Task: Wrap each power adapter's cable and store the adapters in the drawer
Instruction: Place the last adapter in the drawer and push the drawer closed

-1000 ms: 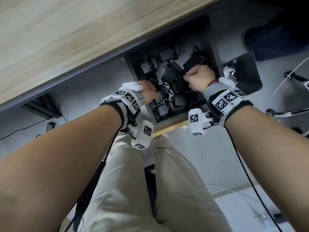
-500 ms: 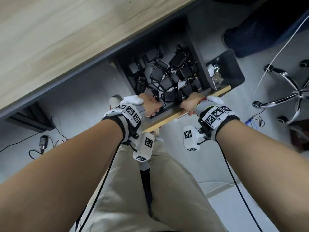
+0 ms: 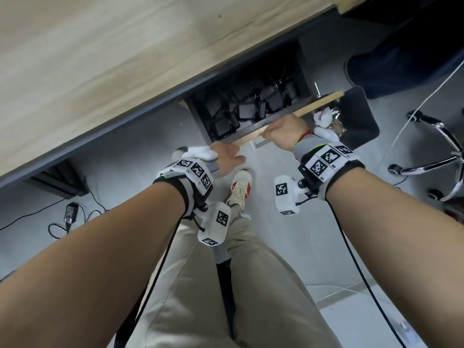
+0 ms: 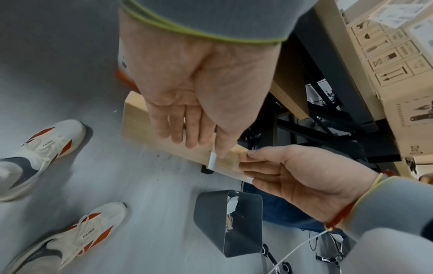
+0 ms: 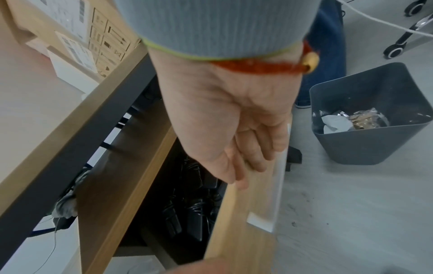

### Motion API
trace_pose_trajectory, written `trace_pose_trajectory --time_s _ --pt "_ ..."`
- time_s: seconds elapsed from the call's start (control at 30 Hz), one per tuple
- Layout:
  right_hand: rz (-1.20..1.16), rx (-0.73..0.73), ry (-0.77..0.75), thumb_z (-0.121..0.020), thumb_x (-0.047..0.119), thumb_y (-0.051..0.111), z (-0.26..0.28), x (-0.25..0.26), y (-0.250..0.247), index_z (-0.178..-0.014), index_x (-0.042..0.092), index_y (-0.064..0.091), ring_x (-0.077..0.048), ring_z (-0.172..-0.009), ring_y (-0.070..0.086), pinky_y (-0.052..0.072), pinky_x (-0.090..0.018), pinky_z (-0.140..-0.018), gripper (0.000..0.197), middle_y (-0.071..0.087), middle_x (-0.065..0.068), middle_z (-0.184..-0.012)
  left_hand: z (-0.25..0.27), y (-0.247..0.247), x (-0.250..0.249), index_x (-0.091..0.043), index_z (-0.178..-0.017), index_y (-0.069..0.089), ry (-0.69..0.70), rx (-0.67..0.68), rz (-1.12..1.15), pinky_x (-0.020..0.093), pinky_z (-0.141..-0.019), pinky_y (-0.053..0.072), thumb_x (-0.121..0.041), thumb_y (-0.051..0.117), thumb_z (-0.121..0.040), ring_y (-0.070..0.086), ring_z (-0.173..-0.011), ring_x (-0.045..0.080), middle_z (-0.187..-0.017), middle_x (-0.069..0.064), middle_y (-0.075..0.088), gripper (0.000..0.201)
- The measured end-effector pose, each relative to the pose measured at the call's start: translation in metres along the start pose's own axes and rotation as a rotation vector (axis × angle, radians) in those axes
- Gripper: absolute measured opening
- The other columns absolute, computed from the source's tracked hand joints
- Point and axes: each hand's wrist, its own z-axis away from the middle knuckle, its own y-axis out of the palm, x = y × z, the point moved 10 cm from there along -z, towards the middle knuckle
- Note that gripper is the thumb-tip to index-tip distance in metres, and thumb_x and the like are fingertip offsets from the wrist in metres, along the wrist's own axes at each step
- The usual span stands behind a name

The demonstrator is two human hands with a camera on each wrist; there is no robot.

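Several black power adapters (image 3: 247, 110) (image 5: 194, 218) with wrapped cables lie in the dark drawer, which stands partly open under the desk. Its wooden drawer front (image 3: 319, 102) (image 4: 140, 118) (image 5: 236, 231) carries a white handle (image 3: 257, 144) (image 5: 276, 185). My left hand (image 3: 226, 159) (image 4: 187, 133) presses flat on the outer face of the front, fingers straight. My right hand (image 3: 283, 130) (image 5: 248, 166) holds the front's top edge, thumb over the edge and fingers on the outer face. Neither hand holds an adapter.
A grey waste bin (image 3: 361, 116) (image 5: 365, 144) with rubbish stands right of the drawer. A chair base (image 3: 439, 146) is further right. The desk top (image 3: 100, 59) overhangs the drawer. One adapter (image 3: 70, 213) lies on the floor at left. My shoe (image 3: 239, 187) is below the drawer.
The right hand came out of the drawer and took the front's top edge. The left hand shifted onto the front's face. The drawer has slid further in under the desk.
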Motion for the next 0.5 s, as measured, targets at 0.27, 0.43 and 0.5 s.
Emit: trace_pose_trajectory --time_s 0.27,0.43,0.5 --pt "-0.144 -0.047 -0.211 -0.091 0.023 0.056 -0.018 0.046 -0.012 -0.103 0.026 0.071 -0.018 -0.102 0.061 0.048 -0.027 -0.090 0.020 0.068 0.004 -0.115 -0.010 -0.042 0.023 -0.021 -0.154 0.028 -0.007 -0.199 0.092 0.033 -0.112 0.030 -0.047 0.060 -0.091 0.040 -0.140 0.026 -0.157 0.003 0.035 0.075" --pt "-0.115 -0.064 -0.263 -0.091 0.027 0.058 -0.038 0.049 -0.017 -0.144 0.037 0.042 -0.027 -0.143 0.033 0.035 -0.024 -0.104 0.057 0.019 -0.004 -0.162 -0.029 -0.060 0.041 -0.015 -0.157 0.009 -0.059 -0.242 0.076 0.039 -0.120 0.017 -0.039 0.064 -0.091 0.016 -0.150 0.028 -0.163 0.010 0.014 0.089" --pt "-0.160 -0.111 -0.298 -0.092 0.021 0.059 -0.045 0.051 -0.028 -0.151 0.033 0.032 -0.022 -0.150 0.018 0.029 -0.019 -0.107 0.065 0.000 0.000 -0.166 -0.036 -0.066 0.047 -0.015 -0.157 0.002 -0.084 -0.259 0.060 0.041 -0.120 0.017 -0.040 0.064 -0.090 0.011 -0.151 0.031 -0.165 0.010 0.007 0.095"
